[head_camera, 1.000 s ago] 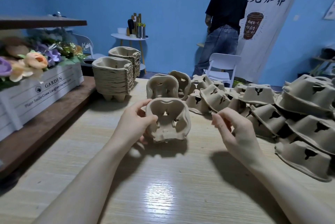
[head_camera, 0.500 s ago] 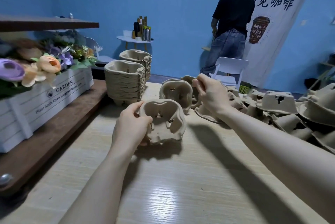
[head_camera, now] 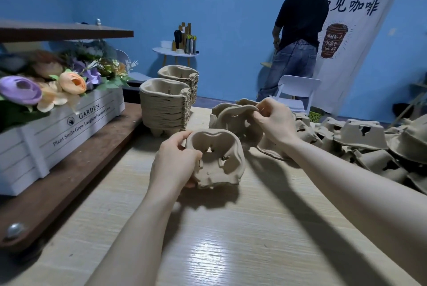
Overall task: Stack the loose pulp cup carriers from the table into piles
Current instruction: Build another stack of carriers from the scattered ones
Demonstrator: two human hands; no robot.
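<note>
- Carrier (head_camera: 216, 158): grey-brown moulded pulp, open side towards the camera, tilted on edge on the table, gripped at its left rim.
- Second carrier (head_camera: 238, 121): same form, standing on edge behind the first, pinched at its upper rim.
- Two stacks (head_camera: 165, 106), (head_camera: 181, 75): nested carriers, upright, at the far left of the table, one behind the other.
- Loose heap (head_camera: 369, 137): carriers mostly upside down, overlapping, on the right.
</note>
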